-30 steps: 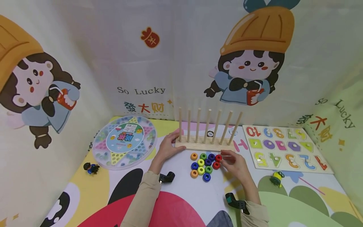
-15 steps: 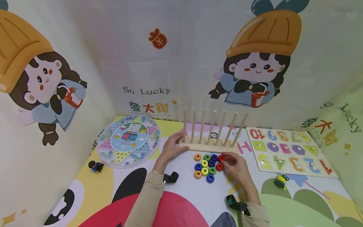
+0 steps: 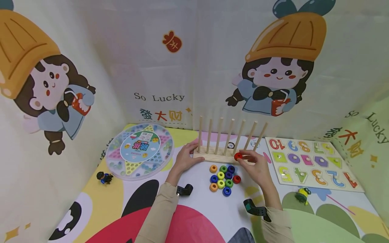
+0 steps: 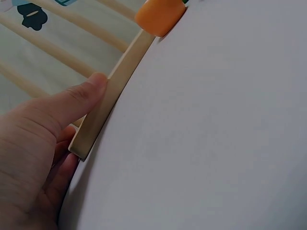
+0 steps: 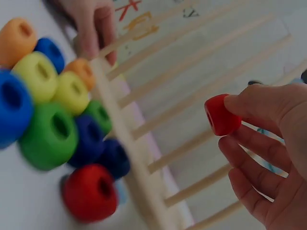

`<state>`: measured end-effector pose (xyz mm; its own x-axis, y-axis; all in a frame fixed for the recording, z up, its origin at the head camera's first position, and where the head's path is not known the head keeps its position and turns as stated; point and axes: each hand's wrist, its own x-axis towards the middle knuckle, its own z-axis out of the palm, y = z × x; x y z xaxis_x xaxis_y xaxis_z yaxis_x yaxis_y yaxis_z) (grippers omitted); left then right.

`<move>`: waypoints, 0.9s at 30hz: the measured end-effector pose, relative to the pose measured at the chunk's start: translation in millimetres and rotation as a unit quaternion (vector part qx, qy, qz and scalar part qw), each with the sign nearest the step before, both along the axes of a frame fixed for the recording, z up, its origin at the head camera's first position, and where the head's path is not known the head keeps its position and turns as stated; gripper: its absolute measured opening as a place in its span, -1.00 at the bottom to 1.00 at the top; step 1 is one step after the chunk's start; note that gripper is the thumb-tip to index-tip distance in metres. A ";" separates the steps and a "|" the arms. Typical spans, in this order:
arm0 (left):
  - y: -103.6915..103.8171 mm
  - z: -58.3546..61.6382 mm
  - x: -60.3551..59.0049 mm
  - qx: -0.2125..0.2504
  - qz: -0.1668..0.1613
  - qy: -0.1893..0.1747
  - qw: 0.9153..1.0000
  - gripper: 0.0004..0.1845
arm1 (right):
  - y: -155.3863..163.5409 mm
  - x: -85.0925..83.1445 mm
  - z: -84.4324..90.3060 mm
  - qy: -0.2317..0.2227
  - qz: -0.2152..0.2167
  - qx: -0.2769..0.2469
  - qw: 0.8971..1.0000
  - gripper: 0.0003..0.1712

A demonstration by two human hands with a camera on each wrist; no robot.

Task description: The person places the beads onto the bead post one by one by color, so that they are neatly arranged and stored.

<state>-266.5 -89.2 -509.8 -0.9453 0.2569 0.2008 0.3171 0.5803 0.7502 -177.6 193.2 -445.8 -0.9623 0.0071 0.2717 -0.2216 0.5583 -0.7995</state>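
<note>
My left hand [image 3: 185,160] holds the left end of a wooden peg stand [image 3: 214,156], a flat base with a row of several upright dowels. In the left wrist view the thumb lies on the front of the base [image 4: 125,72] and the fingers reach behind its end. Between thumb and forefinger, my right hand [image 3: 257,168] pinches a red bead [image 5: 223,115] with a hole through it. That bead is in front of the dowels toward the stand's right side, raised off the table. Another red bead [image 3: 236,179] lies below it, beside several loose orange, yellow, green and blue beads [image 3: 221,175].
A round Chinese checkers board [image 3: 139,152] lies to the left, with a small dark figurine [image 3: 104,178] near it. On the right are a number puzzle board [image 3: 313,163] and a small yellow-green toy [image 3: 302,195]. A printed curtain stands behind the table.
My right hand has lifted one red bead from the cluster and moved it up toward the peg stand. The left hand keeps its hold on the base. The head view has shifted slightly.
</note>
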 end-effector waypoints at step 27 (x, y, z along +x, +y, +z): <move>-1.2 0.2 -1.7 0.014 -0.011 0.001 1.000 -0.22 | -115.7 -62.1 138.0 0.093 0.041 -0.056 0.993 -0.71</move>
